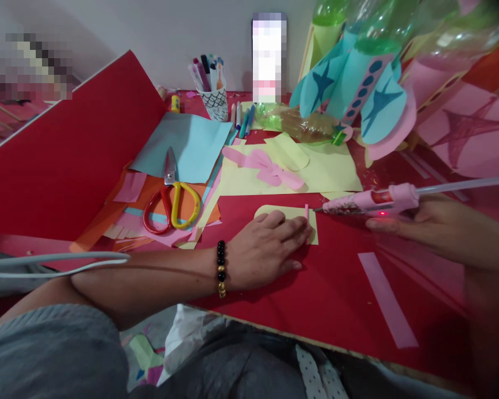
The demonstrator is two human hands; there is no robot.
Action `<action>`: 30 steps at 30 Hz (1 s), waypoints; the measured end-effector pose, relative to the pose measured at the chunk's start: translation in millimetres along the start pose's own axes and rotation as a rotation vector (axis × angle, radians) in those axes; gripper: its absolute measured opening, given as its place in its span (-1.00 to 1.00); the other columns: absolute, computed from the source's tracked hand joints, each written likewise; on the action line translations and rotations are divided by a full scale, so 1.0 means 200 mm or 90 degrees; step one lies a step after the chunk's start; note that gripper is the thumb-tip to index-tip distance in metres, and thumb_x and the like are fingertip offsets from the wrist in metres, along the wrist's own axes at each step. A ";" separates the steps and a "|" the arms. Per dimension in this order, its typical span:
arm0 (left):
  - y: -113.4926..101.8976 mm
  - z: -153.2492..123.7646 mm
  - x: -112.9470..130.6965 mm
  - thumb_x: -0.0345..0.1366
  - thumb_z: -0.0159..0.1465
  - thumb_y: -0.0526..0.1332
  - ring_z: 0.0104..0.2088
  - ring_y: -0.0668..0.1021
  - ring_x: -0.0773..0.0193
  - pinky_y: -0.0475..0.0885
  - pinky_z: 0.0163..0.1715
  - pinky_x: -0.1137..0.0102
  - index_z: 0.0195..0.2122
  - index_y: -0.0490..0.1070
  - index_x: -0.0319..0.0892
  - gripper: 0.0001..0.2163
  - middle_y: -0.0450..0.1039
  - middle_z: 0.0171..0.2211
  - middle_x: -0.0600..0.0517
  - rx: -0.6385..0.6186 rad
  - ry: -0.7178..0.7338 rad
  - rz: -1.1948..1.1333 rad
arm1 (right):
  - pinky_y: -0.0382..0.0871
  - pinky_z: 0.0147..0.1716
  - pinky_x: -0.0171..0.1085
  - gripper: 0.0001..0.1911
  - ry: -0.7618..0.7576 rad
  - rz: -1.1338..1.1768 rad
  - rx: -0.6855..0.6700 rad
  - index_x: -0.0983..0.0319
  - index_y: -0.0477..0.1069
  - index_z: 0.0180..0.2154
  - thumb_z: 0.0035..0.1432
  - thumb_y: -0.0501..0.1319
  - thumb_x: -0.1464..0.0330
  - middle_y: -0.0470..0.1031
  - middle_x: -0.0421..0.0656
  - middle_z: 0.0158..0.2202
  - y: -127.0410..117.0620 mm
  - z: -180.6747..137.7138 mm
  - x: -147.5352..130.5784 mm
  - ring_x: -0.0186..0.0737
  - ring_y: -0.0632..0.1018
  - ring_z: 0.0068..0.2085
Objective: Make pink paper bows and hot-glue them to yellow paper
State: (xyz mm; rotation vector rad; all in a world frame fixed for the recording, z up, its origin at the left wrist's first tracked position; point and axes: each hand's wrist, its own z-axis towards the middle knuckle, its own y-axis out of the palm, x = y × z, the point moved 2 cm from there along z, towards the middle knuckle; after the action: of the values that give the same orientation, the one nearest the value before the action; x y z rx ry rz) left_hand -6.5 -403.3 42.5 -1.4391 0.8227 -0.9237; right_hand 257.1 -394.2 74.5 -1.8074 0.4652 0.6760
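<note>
L hand (268,249), fingers slightly spread, presses yellow card (313,235), long axis approx 9-to-3 o'clock, on tabletop (328,299); R hand (441,230), farther off at 3 o'clock, grips pink glue gun (357,201), tip nr thin pink strip (306,209).

The left hand (270,249) rests on yellow paper (293,211) near the surface's (336,310) front edge; the right hand (436,227) holds a pink glue gun (370,200). Scissors (170,178) lie toward the left edge, a pen cup (214,106) near the back.

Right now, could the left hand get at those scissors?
Probably yes: the scissors lie uncovered on coloured paper and nothing seems in the way, though the left hand would first have to leave the yellow piece it rests on.
</note>
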 end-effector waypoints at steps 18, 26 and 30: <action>0.00 0.00 0.00 -0.02 0.34 0.00 0.07 0.29 0.12 0.16 0.04 0.22 0.23 0.13 -0.18 -0.49 0.09 0.27 -0.09 0.000 -0.003 -0.009 | 0.45 -0.41 -0.27 -0.61 0.027 -0.069 -0.057 0.13 0.59 -0.47 -0.02 0.23 -0.03 0.59 -0.28 -0.43 -0.02 -0.02 0.08 -0.09 0.57 -0.37; -0.01 0.00 0.00 -0.03 0.34 0.01 0.05 0.29 0.11 0.18 0.03 0.21 0.22 0.13 -0.17 -0.50 0.09 0.26 -0.09 -0.003 -0.004 -0.022 | 0.50 -0.29 -0.23 -0.65 0.022 -0.070 -0.089 0.12 0.59 -0.45 0.01 0.23 0.01 0.60 -0.25 -0.45 -0.03 -0.05 0.06 -0.05 0.59 -0.34; 0.00 0.00 0.00 -0.02 0.33 0.01 0.07 0.29 0.11 0.17 0.04 0.21 0.24 0.11 -0.16 -0.49 0.09 0.26 -0.07 -0.001 -0.007 -0.022 | 0.52 -0.24 -0.21 -0.69 0.003 -0.054 -0.093 0.05 0.60 -0.46 0.01 0.23 0.01 0.61 -0.26 -0.43 -0.02 -0.05 0.04 -0.04 0.60 -0.32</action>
State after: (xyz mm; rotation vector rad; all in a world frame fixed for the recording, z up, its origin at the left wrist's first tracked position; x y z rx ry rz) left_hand -7.7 -403.2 41.9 -1.4636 0.7922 -0.9407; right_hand 269.0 -401.8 74.7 -1.9544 0.3475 0.6611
